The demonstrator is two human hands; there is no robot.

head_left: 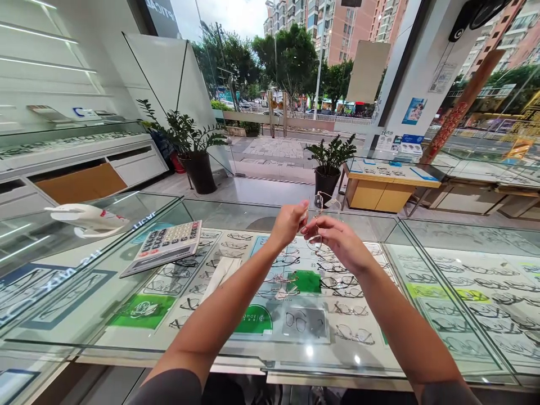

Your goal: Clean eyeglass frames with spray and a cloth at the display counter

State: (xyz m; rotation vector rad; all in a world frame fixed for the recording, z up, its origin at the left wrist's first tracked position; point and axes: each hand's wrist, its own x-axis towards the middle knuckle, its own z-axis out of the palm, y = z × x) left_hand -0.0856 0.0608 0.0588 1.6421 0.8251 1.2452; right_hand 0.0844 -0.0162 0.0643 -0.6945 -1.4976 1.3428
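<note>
Both my hands are raised above a glass display counter. My left hand and my right hand together hold a pair of thin-framed glasses between their fingertips. One lens stands above the hands, the other hangs below my right fingers. Both hands are closed in a pinch on the frame. Under the glass lie rows of several eyeglass frames on white trays with green cards.
A calculator lies on the counter to the left, and a white stand further left. More glass cases stand to the right. Two potted plants and a yellow table stand by the shop window.
</note>
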